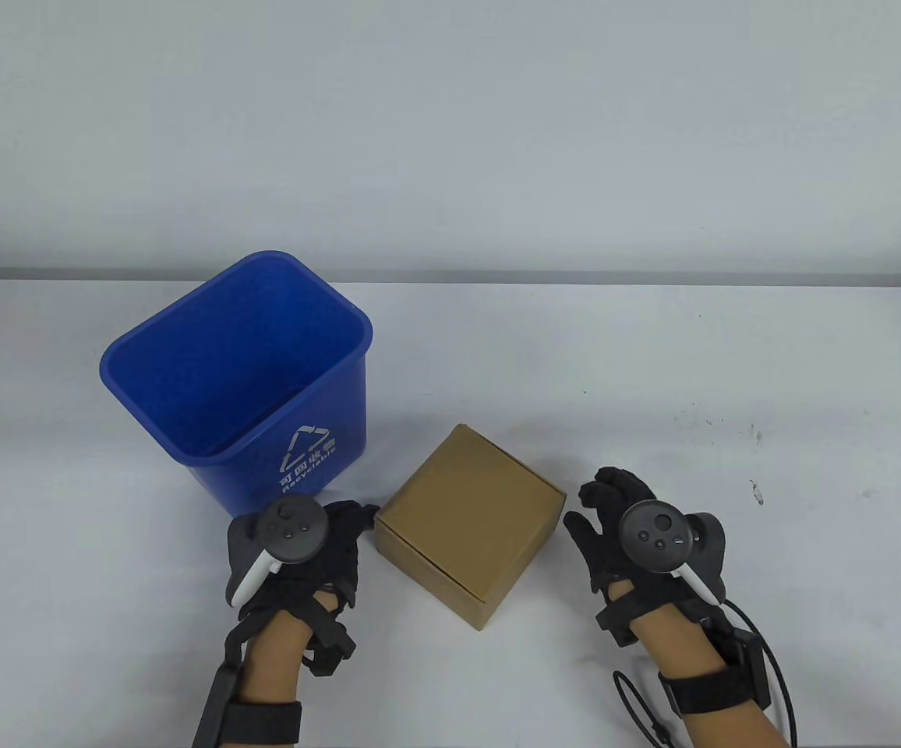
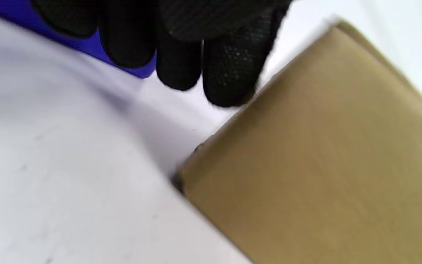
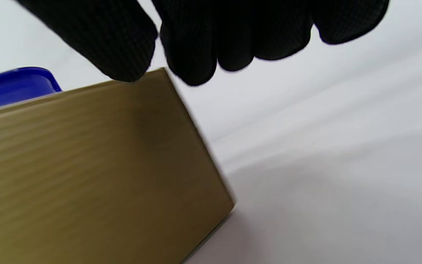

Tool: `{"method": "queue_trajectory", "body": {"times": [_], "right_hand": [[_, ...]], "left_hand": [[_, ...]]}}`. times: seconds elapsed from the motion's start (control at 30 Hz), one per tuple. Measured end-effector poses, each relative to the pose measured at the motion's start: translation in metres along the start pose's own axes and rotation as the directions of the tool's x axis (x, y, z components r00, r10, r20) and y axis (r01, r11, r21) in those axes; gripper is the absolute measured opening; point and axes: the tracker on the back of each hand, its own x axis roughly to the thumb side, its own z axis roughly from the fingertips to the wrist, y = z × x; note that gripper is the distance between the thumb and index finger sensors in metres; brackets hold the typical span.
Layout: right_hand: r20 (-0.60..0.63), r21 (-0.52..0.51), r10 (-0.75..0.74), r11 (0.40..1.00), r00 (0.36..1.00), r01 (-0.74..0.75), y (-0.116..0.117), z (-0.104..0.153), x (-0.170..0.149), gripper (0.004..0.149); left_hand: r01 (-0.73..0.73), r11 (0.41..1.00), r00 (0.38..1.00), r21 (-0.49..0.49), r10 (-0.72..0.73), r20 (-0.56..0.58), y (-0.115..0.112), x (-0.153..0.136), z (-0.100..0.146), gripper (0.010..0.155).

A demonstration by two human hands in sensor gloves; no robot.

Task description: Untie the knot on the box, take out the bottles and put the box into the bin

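Box: a plain brown cardboard carton, shut, sitting corner-on at the near middle of the bench, between the two hands. The left hand lies just left of it, fingers loosely curled and holding nothing; in the left wrist view its fingertips hang at the box's left edge, and whether they touch the card cannot be told through the blur. The right hand lies just right of the box, apart from it in the table view, fingers relaxed and slightly bent, likewise holding nothing. No cord or knot shows on any face that the views give, and no bottles are in sight, so whether the box is full or emptied cannot be told. The card looks stiff and matt, with faint ribbing on the side wall, so it should give the gloves a good hold and not slip; the walls will probably dent if squeezed hard in the middle. If bottles are inside it may be heavier than it looks and its load could shift, so a hold from both sides, palms low on opposite walls near the corners, seems safest. Far left of the box stands the blue bin, open-topped, with nothing seen inside, and seemingly wide enough to take the box.
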Motion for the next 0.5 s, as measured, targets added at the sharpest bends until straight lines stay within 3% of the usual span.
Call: {"method": "queue_trajectory", "body": {"times": [0.1, 0.23, 0.37, 0.5], "right_hand": [[0.002, 0.016, -0.085, 0.996, 0.996, 0.085, -0.002, 0.001, 0.001, 0.051], [-0.012, -0.028, -0.054, 0.998, 0.998, 0.053, -0.018, 0.004, -0.005, 0.052], [-0.047, 0.000, -0.105, 0.994, 0.993, 0.105, -0.021, 0.005, -0.008, 0.050], [-0.051, 0.083, -0.039, 0.996, 0.998, 0.043, -0.011, 0.003, -0.005, 0.047]], "left_hand": [[0.024, 0.995, 0.999, 0.100, -0.028, 0.040, 0.005, 0.008, 0.007, 0.045], [0.047, 0.982, 0.998, 0.183, -0.053, 0.025, 0.010, 0.008, 0.011, 0.046], [0.035, 0.986, 0.999, 0.160, -0.035, 0.000, 0.006, 0.004, 0.009, 0.050], [0.059, 0.996, 0.997, 0.067, -0.062, 0.035, -0.003, 0.009, 0.004, 0.052]]}}
